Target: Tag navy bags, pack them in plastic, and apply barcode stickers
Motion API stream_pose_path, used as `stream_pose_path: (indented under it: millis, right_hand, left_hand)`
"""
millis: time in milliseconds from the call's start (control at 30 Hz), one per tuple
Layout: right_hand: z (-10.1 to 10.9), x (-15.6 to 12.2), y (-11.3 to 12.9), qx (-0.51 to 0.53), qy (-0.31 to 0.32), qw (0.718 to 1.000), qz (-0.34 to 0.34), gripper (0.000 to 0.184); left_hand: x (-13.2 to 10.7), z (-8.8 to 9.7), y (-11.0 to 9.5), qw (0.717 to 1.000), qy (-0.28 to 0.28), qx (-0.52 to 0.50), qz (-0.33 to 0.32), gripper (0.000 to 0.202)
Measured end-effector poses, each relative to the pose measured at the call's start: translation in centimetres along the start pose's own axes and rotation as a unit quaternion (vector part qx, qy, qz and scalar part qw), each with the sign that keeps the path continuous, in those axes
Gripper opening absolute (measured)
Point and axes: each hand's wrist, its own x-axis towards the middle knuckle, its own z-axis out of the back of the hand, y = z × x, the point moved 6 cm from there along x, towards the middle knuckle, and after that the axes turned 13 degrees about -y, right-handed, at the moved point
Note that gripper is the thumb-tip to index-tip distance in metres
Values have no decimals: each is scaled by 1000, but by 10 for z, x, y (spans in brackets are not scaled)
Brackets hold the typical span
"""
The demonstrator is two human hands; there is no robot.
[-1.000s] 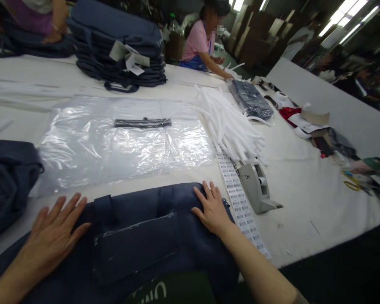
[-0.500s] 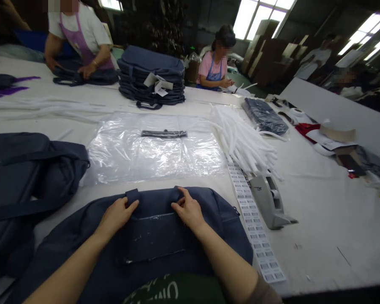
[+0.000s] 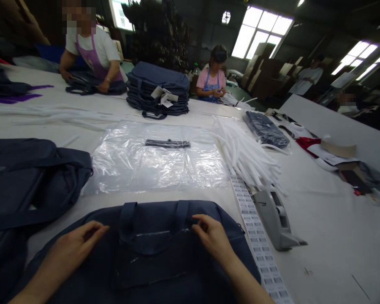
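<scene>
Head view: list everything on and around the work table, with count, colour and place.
navy fabric bag: 1, navy, near edge of table, under the hands
second navy fabric bag: 1, navy, near left
stack of navy bags: 1 stack, navy with white tags, far side
clear plastic sheet: 1, transparent, table centre
strap: 1, black, on the plastic
bundle of tubes: 1, white, right of the plastic
barcode label strip: 1, white, right of the bag
label dispenser: 1, grey, beside the strip
wrapped navy item: 1, navy, beyond the tubes
work table: 1, white cover, under everything
co-workers: 2, pink shirt and lilac apron, far side
left hand: 1, open, over the bag
right hand: 1, at a bag handle
</scene>
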Motion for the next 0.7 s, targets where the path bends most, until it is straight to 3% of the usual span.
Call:
stream_pose_path:
  millis: [67, 133, 233, 367, 500, 600, 700]
  right_hand:
    - [15, 39, 2, -19, -61, 997, 41, 17]
    - [14, 91, 2, -31, -75, 994, 77, 19]
    - [-6, 168, -9, -57, -62, 991, 104, 20]
    - [-29, 234, -45, -123, -56, 987, 86, 21]
    - [-36, 265, -87, -199, 5, 980, 25, 15]
    - [-39, 283, -100, -238, 89, 967, -16, 13]
    - [-39, 301, -92, -267, 115, 957, -4, 19]
  left_hand:
    - [31, 14, -20, 996, -53, -42, -57, 37]
    - [73, 16, -51, 987, -75, -77, -124, 37]
    - [150, -2, -83, 983, -64, -65, -158, 44]
    - [239, -42, -73, 993, -37, -3, -114, 42]
    - [286, -74, -50, 993, 54, 44, -99, 25]
    - [306, -78, -52, 985, 124, 63, -107, 29]
    - [324, -69, -65, 986, 117, 60, -106, 38]
